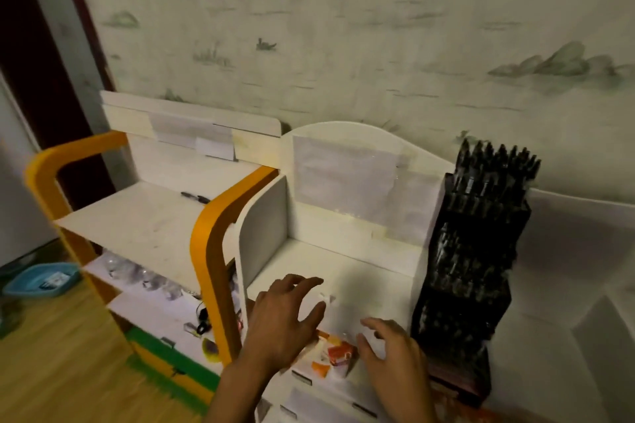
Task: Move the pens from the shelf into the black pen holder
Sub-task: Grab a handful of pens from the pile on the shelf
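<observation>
A black pen (195, 197) lies on the top board of the orange-framed white shelf (137, 223) at the left. The tall black pen holder (467, 251), tiered and packed with dark pens, stands at the right end of the white shelf (343, 264). My left hand (285, 316) hovers over the front of that white shelf, fingers spread and loosely bent, holding nothing. My right hand (388, 343) is just right of it, near the holder's base, fingers relaxed and empty. Both hands are far from the pen.
Orange and white packets (335, 355) lie on a lower tier under my hands. Clear small items (144, 276) fill the orange shelf's lower board. A blue basin (39, 280) sits on the wooden floor at left. A painted wall stands behind.
</observation>
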`<state>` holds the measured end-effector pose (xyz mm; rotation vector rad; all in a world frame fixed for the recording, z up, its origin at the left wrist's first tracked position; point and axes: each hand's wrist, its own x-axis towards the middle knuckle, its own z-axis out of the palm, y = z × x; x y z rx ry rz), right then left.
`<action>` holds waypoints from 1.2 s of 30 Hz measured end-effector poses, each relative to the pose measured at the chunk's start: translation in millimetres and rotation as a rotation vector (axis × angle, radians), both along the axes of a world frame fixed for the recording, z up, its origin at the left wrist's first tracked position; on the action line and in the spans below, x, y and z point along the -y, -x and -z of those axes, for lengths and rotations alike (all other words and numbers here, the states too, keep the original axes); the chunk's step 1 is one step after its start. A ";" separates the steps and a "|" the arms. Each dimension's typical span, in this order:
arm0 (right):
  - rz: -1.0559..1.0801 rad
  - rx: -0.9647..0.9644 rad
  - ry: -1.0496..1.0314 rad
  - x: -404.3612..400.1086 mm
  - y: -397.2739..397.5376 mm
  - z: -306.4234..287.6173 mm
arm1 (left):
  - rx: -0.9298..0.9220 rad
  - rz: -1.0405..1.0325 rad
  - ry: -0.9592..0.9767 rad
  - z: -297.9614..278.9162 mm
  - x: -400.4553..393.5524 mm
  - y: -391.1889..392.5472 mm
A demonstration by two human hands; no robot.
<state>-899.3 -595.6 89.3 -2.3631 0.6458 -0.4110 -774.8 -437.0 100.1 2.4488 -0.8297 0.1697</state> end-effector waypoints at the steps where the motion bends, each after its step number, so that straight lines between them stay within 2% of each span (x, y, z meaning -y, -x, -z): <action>1: -0.021 0.006 0.008 -7.9 -4.9 -1.8 | 0.012 -0.022 -0.007 -2.2 -10.7 -3.3; 8: -0.151 -0.007 0.026 -62.2 -52.2 -16.9 | 0.013 -0.129 0.019 -6.6 -89.2 -31.4; 16: -0.176 -0.052 0.031 -159.6 -119.5 -32.0 | -0.005 -0.140 0.058 -12.1 -194.2 -87.8; 25: -0.162 0.053 0.078 -282.7 -206.3 -32.1 | -0.024 -0.097 0.115 -7.4 -314.7 -172.5; 36: -0.122 0.040 0.078 -338.1 -290.3 -33.9 | -0.020 -0.058 0.136 4.8 -366.3 -273.7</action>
